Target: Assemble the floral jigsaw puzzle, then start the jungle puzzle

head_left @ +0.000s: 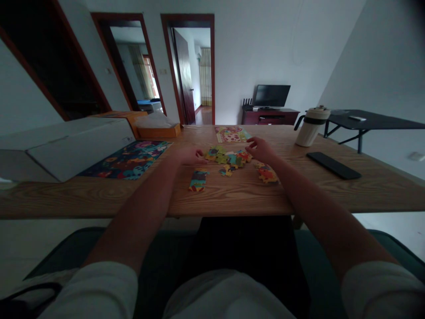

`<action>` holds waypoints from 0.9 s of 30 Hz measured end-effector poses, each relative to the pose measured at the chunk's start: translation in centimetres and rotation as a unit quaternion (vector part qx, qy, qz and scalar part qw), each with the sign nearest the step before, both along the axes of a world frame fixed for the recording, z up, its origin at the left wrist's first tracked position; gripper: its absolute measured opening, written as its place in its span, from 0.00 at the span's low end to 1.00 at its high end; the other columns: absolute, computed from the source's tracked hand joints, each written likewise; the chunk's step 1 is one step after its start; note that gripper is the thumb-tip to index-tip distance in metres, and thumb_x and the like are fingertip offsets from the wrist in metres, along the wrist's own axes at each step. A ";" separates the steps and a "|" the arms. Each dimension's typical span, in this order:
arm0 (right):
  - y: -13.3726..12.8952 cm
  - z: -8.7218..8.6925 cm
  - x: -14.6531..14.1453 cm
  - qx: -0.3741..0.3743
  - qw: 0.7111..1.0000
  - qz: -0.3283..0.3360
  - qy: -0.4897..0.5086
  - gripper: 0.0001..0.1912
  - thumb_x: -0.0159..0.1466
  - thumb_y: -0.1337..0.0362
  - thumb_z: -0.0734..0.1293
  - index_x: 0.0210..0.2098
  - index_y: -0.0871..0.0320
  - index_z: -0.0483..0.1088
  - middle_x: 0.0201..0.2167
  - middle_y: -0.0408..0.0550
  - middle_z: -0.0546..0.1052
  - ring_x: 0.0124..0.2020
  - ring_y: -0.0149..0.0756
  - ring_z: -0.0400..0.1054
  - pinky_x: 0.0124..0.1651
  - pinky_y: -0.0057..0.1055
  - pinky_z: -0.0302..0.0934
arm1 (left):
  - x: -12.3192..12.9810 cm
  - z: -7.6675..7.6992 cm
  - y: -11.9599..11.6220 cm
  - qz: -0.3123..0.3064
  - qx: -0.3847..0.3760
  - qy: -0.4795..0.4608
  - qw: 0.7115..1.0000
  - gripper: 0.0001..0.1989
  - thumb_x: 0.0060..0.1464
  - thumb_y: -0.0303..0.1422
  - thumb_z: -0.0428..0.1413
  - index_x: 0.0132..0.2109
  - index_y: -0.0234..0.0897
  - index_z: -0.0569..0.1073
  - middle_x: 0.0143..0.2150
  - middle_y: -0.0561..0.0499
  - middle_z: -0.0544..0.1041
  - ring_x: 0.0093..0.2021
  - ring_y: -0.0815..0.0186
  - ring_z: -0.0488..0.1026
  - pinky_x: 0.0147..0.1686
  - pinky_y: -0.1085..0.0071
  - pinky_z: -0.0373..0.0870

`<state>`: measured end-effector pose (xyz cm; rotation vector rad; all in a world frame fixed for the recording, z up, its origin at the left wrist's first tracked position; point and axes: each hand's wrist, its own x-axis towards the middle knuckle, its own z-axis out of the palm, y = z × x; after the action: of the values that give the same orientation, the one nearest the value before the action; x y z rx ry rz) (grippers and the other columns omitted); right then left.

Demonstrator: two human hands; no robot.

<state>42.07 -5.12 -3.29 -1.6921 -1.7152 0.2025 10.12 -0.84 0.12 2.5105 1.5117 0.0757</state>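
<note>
A loose pile of colourful jigsaw puzzle pieces (pixel 222 156) lies in the middle of the wooden table. My left hand (pixel 190 156) is at the pile's left edge, fingers partly curled and thumb apart, with nothing visible in it. At the right edge of the pile, my right hand (pixel 261 149) has its thumb and fingertips apart; no piece shows between them. Nearer to me lie a yellow puzzle piece (pixel 227 170), a strip of puzzle pieces (pixel 198 180) on the left and an orange-red cluster of pieces (pixel 266 174) beside my right forearm. Behind the pile is a picture sheet (pixel 232 134).
On the left, a white box (pixel 79 144) stands by a dark, colourful picture sheet (pixel 133 161). An orange tissue box (pixel 157 131) is behind. To the right are a black phone-like slab (pixel 333 165) and a white jug (pixel 312 127). A black folding table (pixel 375 119) stands beyond.
</note>
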 end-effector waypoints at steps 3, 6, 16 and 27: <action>0.2 0.2 0.9 0.006 1.000 -0.023 0.000 0.17 0.66 0.63 0.69 0.54 0.60 0.75 0.41 0.53 0.82 0.36 0.40 0.76 0.41 0.34 0.67 | 0.0 0.8 -1.0 -0.017 -0.048 0.069 0.996 0.24 0.52 0.53 0.64 0.48 0.42 0.82 0.48 0.48 0.84 0.47 0.57 0.79 0.44 0.70 0.70; 0.3 0.1 1.1 0.005 1.000 -0.020 -0.007 0.16 0.66 0.62 0.70 0.52 0.60 0.76 0.41 0.53 0.82 0.38 0.41 0.76 0.42 0.34 0.68 | 1.0 0.8 -2.0 -0.022 -0.061 0.095 0.993 0.27 0.47 0.54 0.66 0.48 0.40 0.82 0.48 0.47 0.84 0.47 0.55 0.79 0.43 0.69 0.70; 0.0 0.1 0.8 -0.012 1.000 -0.002 -0.006 0.15 0.67 0.62 0.69 0.52 0.60 0.76 0.42 0.54 0.82 0.35 0.39 0.76 0.39 0.33 0.68 | 1.7 0.8 -2.9 -0.033 -0.059 0.092 0.993 0.32 0.47 0.45 0.67 0.59 0.40 0.76 0.53 0.45 0.82 0.48 0.56 0.79 0.43 0.69 0.71; 0.0 0.2 0.8 -0.011 1.000 0.001 -0.010 0.15 0.67 0.63 0.69 0.51 0.61 0.76 0.41 0.54 0.82 0.36 0.39 0.75 0.41 0.35 0.68 | 1.5 0.4 -2.5 -0.020 -0.032 0.079 0.996 0.33 0.47 0.36 0.66 0.62 0.46 0.74 0.58 0.48 0.79 0.54 0.54 0.77 0.49 0.66 0.73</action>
<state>42.83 -5.15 -3.13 -1.7136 -1.7346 0.2073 11.62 -3.34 0.51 2.5476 1.4941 -0.1786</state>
